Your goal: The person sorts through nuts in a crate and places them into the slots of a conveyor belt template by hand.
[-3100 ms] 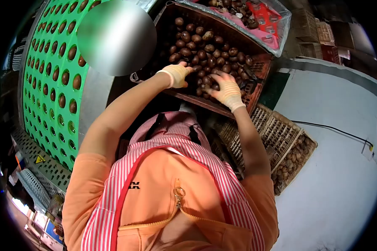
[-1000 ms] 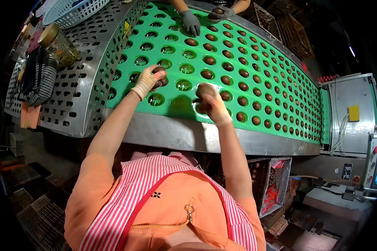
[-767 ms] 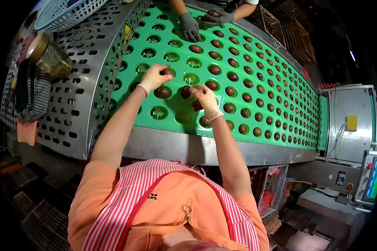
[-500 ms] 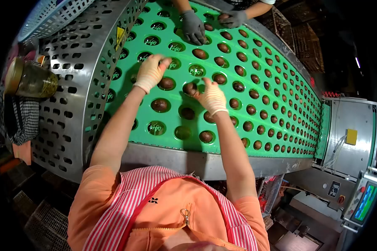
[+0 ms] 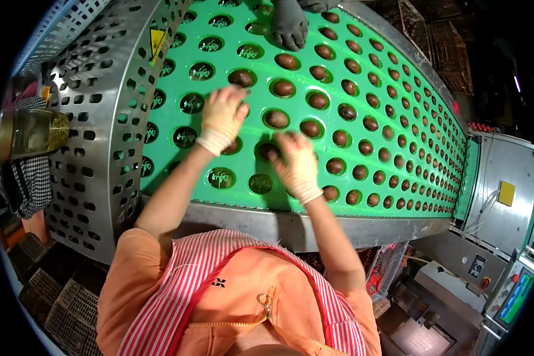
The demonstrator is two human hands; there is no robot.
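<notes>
A green moulded belt carries rows of oval cups, many with dark brown egg-shaped pieces that look like eggs. My left hand, in a thin pale glove, hovers over the belt with fingers bent and thumb apart; nothing shows in it. Its fingertips are just below one brown egg. Lower on the belt, my right hand, gloved alike, has thumb and fingers around another brown egg in a cup. A bare cup with raised lettering lies between my forearms.
Across the belt is a co-worker's grey-gloved hand, with part of a second one beside it. A perforated metal guard flanks the belt on the left, near a lidded jar. A metal machine housing stands at the far right end.
My right hand has moved down and left across the belt to a brown egg. My left hand has shifted slightly downward. The co-worker's hands have moved up in view. More nearby cups hold eggs.
</notes>
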